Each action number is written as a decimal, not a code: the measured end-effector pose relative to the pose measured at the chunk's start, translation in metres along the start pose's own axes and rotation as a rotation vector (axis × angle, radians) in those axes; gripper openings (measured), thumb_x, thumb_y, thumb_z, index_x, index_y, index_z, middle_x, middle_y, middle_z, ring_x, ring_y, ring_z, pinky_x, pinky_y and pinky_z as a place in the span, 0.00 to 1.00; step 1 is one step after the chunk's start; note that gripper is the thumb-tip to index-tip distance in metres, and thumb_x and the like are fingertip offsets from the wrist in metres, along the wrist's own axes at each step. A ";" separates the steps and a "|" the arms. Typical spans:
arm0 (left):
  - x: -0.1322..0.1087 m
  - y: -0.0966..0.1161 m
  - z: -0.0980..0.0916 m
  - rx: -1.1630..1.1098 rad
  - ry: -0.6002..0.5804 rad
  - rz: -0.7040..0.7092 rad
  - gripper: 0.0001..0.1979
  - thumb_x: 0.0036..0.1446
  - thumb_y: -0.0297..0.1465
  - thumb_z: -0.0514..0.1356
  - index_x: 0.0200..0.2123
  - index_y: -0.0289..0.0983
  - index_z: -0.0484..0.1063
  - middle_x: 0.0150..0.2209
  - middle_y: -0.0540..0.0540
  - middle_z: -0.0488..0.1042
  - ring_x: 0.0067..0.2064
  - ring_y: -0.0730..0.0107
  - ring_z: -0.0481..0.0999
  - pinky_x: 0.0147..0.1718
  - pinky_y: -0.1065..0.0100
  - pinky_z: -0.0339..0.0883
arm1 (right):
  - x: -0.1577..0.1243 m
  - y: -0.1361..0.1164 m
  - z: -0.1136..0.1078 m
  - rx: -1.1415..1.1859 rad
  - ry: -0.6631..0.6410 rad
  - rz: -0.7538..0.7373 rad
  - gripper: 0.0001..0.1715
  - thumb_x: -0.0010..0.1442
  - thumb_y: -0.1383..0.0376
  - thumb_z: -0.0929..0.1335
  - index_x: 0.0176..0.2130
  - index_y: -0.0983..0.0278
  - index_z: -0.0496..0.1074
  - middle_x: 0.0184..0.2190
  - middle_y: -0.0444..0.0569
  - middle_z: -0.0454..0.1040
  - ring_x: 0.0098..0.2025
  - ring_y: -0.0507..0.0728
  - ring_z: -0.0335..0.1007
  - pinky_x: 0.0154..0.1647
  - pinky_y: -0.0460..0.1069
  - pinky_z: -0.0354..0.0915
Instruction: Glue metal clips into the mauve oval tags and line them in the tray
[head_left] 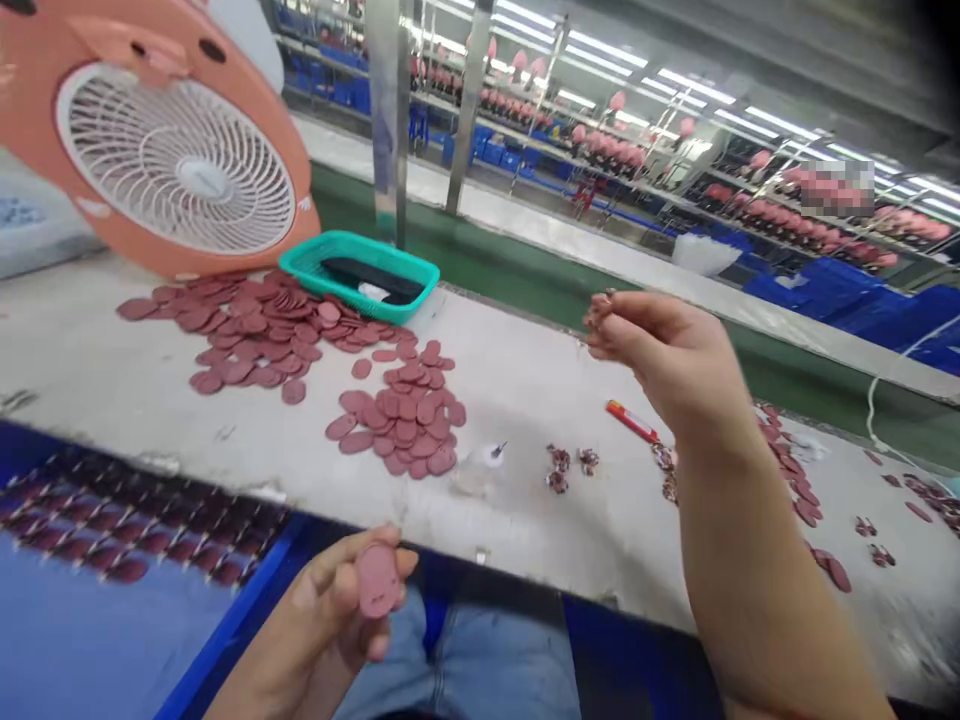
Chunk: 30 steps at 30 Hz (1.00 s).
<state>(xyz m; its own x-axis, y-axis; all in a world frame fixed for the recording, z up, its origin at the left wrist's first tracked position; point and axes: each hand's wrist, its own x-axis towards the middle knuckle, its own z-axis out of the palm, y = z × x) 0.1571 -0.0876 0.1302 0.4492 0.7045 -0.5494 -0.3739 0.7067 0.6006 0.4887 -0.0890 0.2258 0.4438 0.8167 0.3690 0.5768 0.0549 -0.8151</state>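
In my left hand [330, 615] is a flat pink oval piece [378, 580] with small slots near its lower edge, pinched between thumb and fingers above my lap. My right hand [667, 350] is raised over the far side of the table, thumb and fingertips closed on a small shiny brown-and-silver part [598, 308], too small to make out. Small brown-and-silver parts [558, 458] lie in a cluster on the table. A heap of pink ovals [409, 415] sits left of them, with a small upright pin [498, 452] on a pale base between.
A larger heap of ovals [255, 325] lies before an orange fan [202, 185] and a green basket [360, 238]. A red tube-like item [631, 421] lies under my right wrist. At lower left, a blue bin [150, 640] holds rows of ovals. More ovals [799, 475] lie right.
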 end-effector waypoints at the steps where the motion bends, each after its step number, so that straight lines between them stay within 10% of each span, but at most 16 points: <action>1: -0.006 -0.001 0.004 0.019 0.010 -0.019 0.22 0.31 0.43 0.80 0.32 0.39 0.86 0.29 0.44 0.83 0.27 0.72 0.75 0.20 0.79 0.67 | -0.029 -0.014 0.003 0.109 -0.028 -0.038 0.05 0.64 0.62 0.73 0.42 0.57 0.79 0.40 0.46 0.80 0.36 0.52 0.78 0.37 0.48 0.77; 9: -0.023 -0.009 -0.008 0.143 -0.195 -0.117 0.23 0.37 0.47 0.78 0.33 0.38 0.86 0.27 0.46 0.78 0.24 0.77 0.67 0.21 0.79 0.67 | -0.163 -0.061 0.079 0.354 -0.411 -0.027 0.11 0.59 0.70 0.76 0.42 0.58 0.81 0.33 0.45 0.81 0.34 0.51 0.78 0.34 0.43 0.75; 30: -0.031 -0.012 -0.011 0.147 -0.201 -0.202 0.20 0.43 0.44 0.77 0.36 0.38 0.86 0.28 0.46 0.77 0.28 0.74 0.71 0.20 0.80 0.70 | -0.164 -0.064 0.078 0.202 -0.531 -0.213 0.07 0.62 0.70 0.74 0.42 0.62 0.79 0.32 0.44 0.81 0.32 0.50 0.76 0.36 0.44 0.70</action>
<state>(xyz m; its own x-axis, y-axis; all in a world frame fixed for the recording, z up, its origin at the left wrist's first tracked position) 0.1388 -0.1170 0.1341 0.6595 0.5133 -0.5492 -0.1458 0.8040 0.5764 0.3258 -0.1820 0.1826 -0.0995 0.9480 0.3025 0.4502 0.3140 -0.8359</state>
